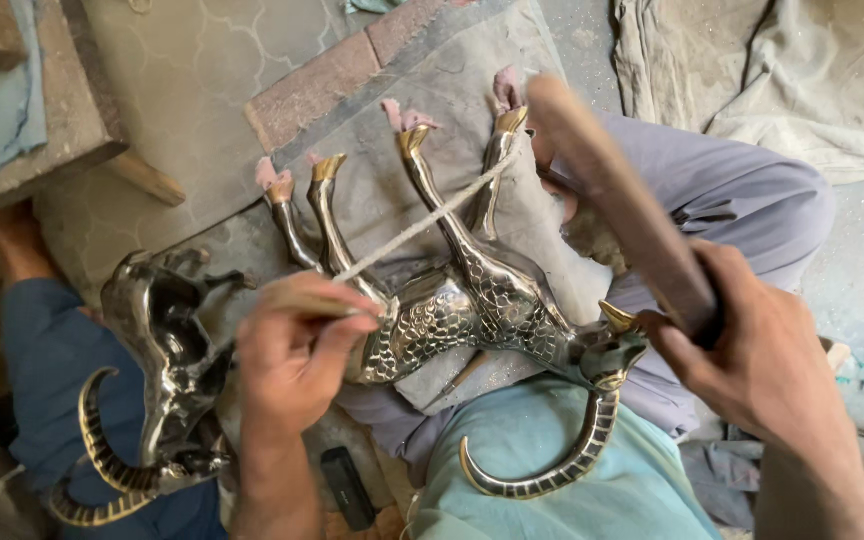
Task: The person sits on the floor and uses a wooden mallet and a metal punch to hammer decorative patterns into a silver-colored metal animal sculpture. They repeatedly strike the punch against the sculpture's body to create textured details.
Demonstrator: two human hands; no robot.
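A shiny brass horned-animal figure (472, 300) lies on its side across my lap on a grey cloth pad (432, 100), legs pointing away and its ringed horn (572, 460) curving toward me. My left hand (292, 350) is closed on a short wooden handle just above the figure's body. A taut cord (422, 225) runs from that handle across the legs to a long wooden stick (612, 190). My right hand (752, 350) grips the stick's near end, beside the figure's head.
A second brass horned figure (167, 340) rests at left on the blue-trousered leg (47, 360) of another person. A small black block (347, 485) lies on the floor between us. A reddish brick (312, 90) and crumpled cloth (782, 70) lie farther off.
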